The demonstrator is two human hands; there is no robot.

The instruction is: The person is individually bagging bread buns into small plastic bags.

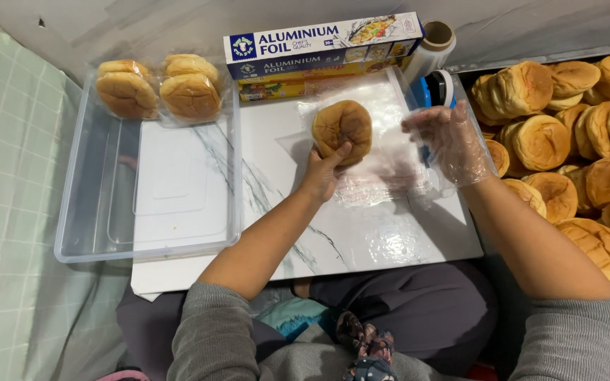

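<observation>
From the head camera I see my left hand (323, 173) pinching the near edge of a round golden-brown bun (342, 130), thumb on top and fingers under, so it is closed on the bun. The bun sits on a sheet of clear cling film (383, 173) spread over the white marbled board (305, 233). My right hand (450, 141), in a thin transparent glove, hovers spread above the film's right edge, gripping nothing that I can make out. Beyond it lie the cling-film roll (432, 49) and a blue foil box (323, 44). To the left, a clear plastic tub (72, 212) holds wrapped buns (157, 88) at its far end; a heap of bare buns (573, 141) is on my right.

To do this well, I judge the bun should stay centred on the film, held lightly so the crust is not dented, while the spread hand lifts the film flat and wrinkle-free.
</observation>
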